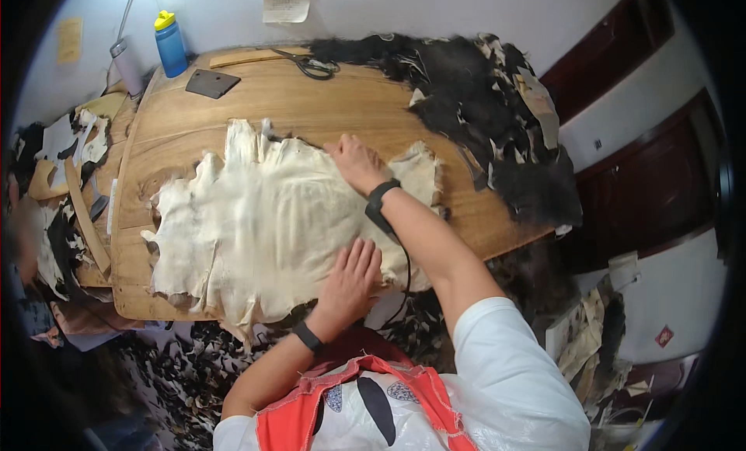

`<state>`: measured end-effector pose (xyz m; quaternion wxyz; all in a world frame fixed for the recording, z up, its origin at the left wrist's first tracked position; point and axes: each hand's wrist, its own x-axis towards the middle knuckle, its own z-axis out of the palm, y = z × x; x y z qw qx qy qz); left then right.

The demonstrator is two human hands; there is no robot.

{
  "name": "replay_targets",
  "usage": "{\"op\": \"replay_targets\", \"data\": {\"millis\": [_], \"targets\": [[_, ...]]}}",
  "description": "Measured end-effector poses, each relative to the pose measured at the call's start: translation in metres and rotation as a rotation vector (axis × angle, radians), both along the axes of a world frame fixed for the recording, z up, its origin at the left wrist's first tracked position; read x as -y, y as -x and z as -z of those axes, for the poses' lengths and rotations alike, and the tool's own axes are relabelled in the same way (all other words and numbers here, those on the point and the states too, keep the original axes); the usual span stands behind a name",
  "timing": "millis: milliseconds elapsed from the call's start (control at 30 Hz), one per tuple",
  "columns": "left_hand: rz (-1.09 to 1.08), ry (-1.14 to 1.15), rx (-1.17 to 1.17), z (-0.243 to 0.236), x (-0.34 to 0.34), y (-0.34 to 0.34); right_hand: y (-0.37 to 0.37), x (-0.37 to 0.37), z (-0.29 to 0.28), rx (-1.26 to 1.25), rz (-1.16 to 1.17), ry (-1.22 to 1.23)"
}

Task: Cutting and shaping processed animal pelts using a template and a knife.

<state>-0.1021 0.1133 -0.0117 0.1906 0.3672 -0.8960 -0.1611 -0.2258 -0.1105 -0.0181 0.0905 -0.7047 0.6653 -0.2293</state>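
Note:
A cream-white animal hide (264, 210) lies spread, skin side up, on the wooden tabletop, with ragged edges and dark fur showing at its far rim. My left hand (351, 284) rests flat on its near right part, fingers stretched out. Farther away, my right hand (357, 163) is closed on the hide's far edge, its fingertips partly hidden. Each wrist wears a black band, and a thin dark cord runs down from the right one.
Dark fur pelts (482, 101) are heaped at the table's right end. Along the back lie black-handled scissors (311, 65), a wooden strip (245, 58) and a dark flat plate (212, 83). A blue bottle (170, 47) stands back left. Fur scraps (186, 373) cover the floor.

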Motion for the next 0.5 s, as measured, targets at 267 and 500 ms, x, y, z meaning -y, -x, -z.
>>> {"op": "replay_targets", "data": {"millis": [267, 500], "targets": [[-0.09, 0.336, 0.251, 0.026, -0.02, 0.002, -0.001, 0.046, 0.016, -0.093, -0.382, 0.138], [-0.106, 0.34, 0.275, 0.025, -0.023, 0.004, -0.003, 0.103, 0.012, -0.22, -0.422, 0.099]]}}
